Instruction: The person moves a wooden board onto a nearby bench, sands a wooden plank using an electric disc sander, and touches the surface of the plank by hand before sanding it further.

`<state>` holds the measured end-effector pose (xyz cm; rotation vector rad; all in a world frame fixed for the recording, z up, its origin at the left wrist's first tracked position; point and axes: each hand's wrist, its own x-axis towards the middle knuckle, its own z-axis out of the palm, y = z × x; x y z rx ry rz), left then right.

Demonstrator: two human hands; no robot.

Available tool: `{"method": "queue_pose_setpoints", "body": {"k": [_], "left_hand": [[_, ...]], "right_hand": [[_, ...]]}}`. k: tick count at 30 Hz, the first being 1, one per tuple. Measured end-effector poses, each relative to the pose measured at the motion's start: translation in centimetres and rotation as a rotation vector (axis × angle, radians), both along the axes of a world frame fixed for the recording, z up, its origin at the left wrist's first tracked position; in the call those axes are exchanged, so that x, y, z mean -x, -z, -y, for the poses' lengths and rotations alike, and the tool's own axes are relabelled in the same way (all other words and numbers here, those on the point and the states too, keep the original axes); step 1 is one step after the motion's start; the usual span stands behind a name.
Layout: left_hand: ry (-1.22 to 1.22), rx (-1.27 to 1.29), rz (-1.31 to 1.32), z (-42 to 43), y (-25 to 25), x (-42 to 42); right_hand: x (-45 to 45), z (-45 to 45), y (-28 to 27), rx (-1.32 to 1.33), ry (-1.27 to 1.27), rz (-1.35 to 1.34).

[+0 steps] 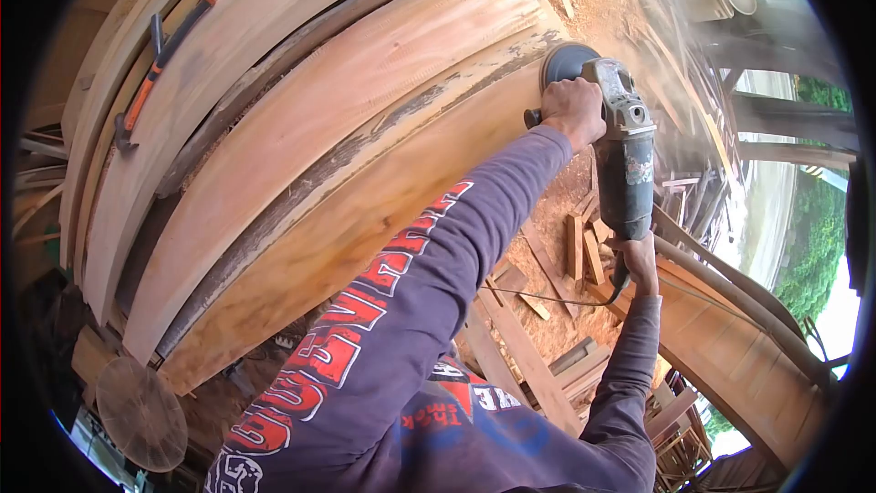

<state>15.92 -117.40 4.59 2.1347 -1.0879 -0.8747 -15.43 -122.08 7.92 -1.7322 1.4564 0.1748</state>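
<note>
A grey angle grinder with a sanding disc (pixel 626 164) is held in both hands. My left hand (pixel 573 113) is closed around its black side handle, close to the head. My right hand (pixel 636 260) wraps the rear end of the body, where the power cord (pixel 620 279) comes out. The dark round disc (pixel 568 66) is at the far end of a thick wooden slab (pixel 365 237) with a rough bark edge; whether it touches the wood I cannot tell. Dust hangs in the air beyond the grinder.
More long slabs (pixel 319 91) stand side by side on the left. An orange-and-black hammer (pixel 162 73) rests on one. Sawdust and wood offcuts (pixel 538 356) cover the ground below. A wide board (pixel 739 356) lies at right; a round fan guard (pixel 141 415) is at lower left.
</note>
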Motion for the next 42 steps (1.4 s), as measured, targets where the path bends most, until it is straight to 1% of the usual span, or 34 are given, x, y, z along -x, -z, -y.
{"method": "queue_pose_setpoints", "body": {"k": [2, 3, 4, 6, 7, 9, 10, 11, 13, 15, 19, 22, 25, 27, 28, 29, 31, 32, 33, 35, 38, 40, 41, 42], "left_hand": [[0.049, 0.042, 0.081, 1.1, 0.5, 0.2], [0.041, 0.038, 0.076, 1.5, 0.8, 0.4], [0.077, 0.059, 0.13, 1.6, 1.2, 0.8], [0.101, 0.074, 0.229, 0.6, 2.0, 1.6], [0.044, 0.133, 0.321, -0.7, 2.6, 2.1], [-0.025, 0.172, 0.458, -3.1, 4.2, 2.6], [-0.021, 0.177, 0.538, -5.5, 4.1, 2.2], [-0.026, 0.165, 0.54, -7.8, 4.2, 2.0], [-0.104, 0.116, 0.692, -12.5, 4.2, 1.6], [-0.163, 0.087, 0.695, -17.8, 3.9, 1.3], [-0.195, -0.028, 0.611, -29.1, 3.0, 0.9], [-0.218, -0.095, 0.572, -37.6, 2.7, 1.0], [-0.252, -0.109, 0.565, -46.3, 2.8, 1.7], [-0.291, -0.146, 0.552, -52.1, 2.8, 2.0], [-0.33, -0.157, 0.512, -55.0, 3.0, 2.3], [-0.348, -0.152, 0.508, -57.9, 3.2, 2.6], [-0.454, -0.2, 0.488, -63.9, 3.3, 3.1], [-0.476, -0.224, 0.463, -67.0, 3.2, 3.2], [-0.494, -0.222, 0.463, -69.9, 3.2, 3.6], [-0.531, -0.279, 0.397, -75.1, 3.4, 4.8], [-0.618, -0.301, 0.386, -81.7, 3.5, 7.3], [-0.694, -0.347, 0.263, -85.4, 3.4, 8.9], [-0.756, -0.347, 0.245, -87.0, 3.7, 9.6], [-0.805, -0.365, 0.208, -88.4, 3.7, 10.4]], "right_hand": [[-0.5, -0.3, 0.3, -0.01, 0.025, 0.009], [-0.5, -0.7, 0.2, -0.017, 0.069, 0.002], [-0.4, -1.3, 0.2, -0.026, 0.11, -0.009], [0.1, -3.0, 0.6, -0.038, 0.106, 0.008], [0.2, -4.3, 0.8, -0.046, 0.115, 0.035], [-2.5, -8.4, -1.0, -0.132, 0.111, -0.042], [-2.1, -9.5, -0.3, -0.111, 0.067, -0.04], [-1.7, -10.9, 0.5, -0.084, 0.03, -0.038], [-1.7, -14.2, 1.0, -0.063, 0.025, -0.068], [-1.6, -17.8, 1.5, -0.056, -0.053, -0.055], [-1.5, -25.8, 1.9, -0.054, -0.158, -0.045], [-2.9, -32.7, 1.0, -0.092, -0.206, -0.135], [-2.5, -39.6, 1.1, -0.017, -0.308, -0.187], [-0.5, -43.6, 3.2, 0.004, -0.375, -0.136], [-2.3, -46.1, 1.9, -0.117, -0.325, -0.214], [-2.2, -48.0, 2.1, -0.106, -0.339, -0.218], [-2.7, -51.9, 2.4, -0.035, -0.541, -0.147], [-4.2, -54.5, 1.6, -0.101, -0.533, -0.113], [-4.2, -56.7, 1.8, -0.093, -0.55, -0.112], [-3.0, -60.1, 3.0, -0.001, -0.738, -0.119], [-2.4, -62.6, 4.0, -0.125, -0.92, -0.141], [-2.9, -64.4, 3.2, -0.153, -0.859, -0.16], [-3.6, -65.6, 2.5, -0.165, -0.828, -0.168], [-4.8, -66.5, 2.1, -0.164, -0.846, -0.076]]}}
